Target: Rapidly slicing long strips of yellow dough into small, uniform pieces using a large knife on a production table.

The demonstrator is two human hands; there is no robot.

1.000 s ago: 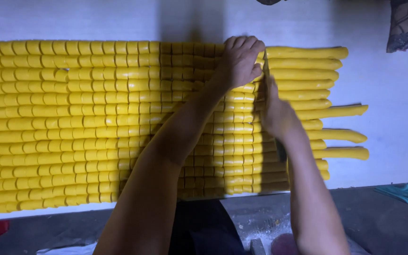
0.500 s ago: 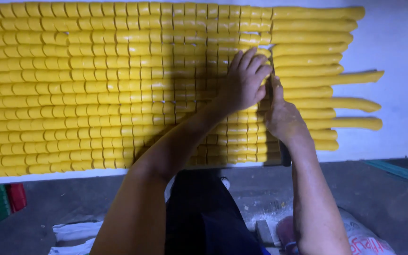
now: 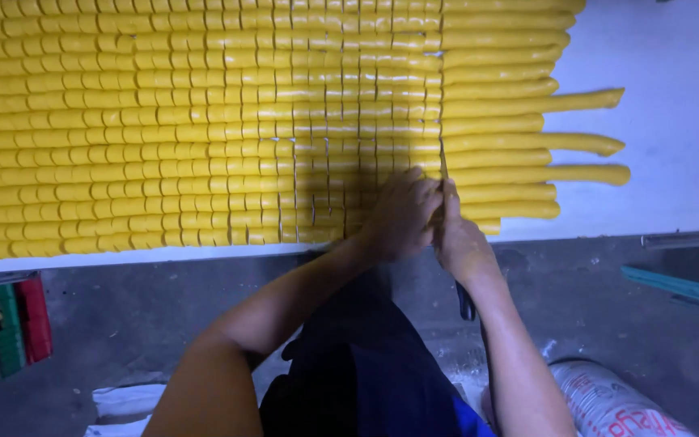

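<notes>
Many long yellow dough ropes (image 3: 511, 105) lie side by side on a white table (image 3: 673, 162). Most of their length is cut into small yellow pieces (image 3: 163, 121); the uncut ends stick out to the right. My left hand (image 3: 402, 214) presses flat on the cut pieces at the table's near edge. Right beside it, my right hand (image 3: 459, 239) grips a knife (image 3: 465, 303), whose dark handle pokes out below the wrist. Its thin blade stands upright in the ropes just above my fingers. The two hands touch each other.
A grey concrete floor lies below the table edge. A red and green crate (image 3: 6, 332) stands at the left, a teal plastic piece (image 3: 689, 287) at the right, and a white printed sack (image 3: 608, 400) at the bottom right. A white cloth (image 3: 123, 400) lies by my legs.
Both hands have slid together down the cut line, from the far ropes to the ropes at the table's near edge. The view has shifted toward the floor.
</notes>
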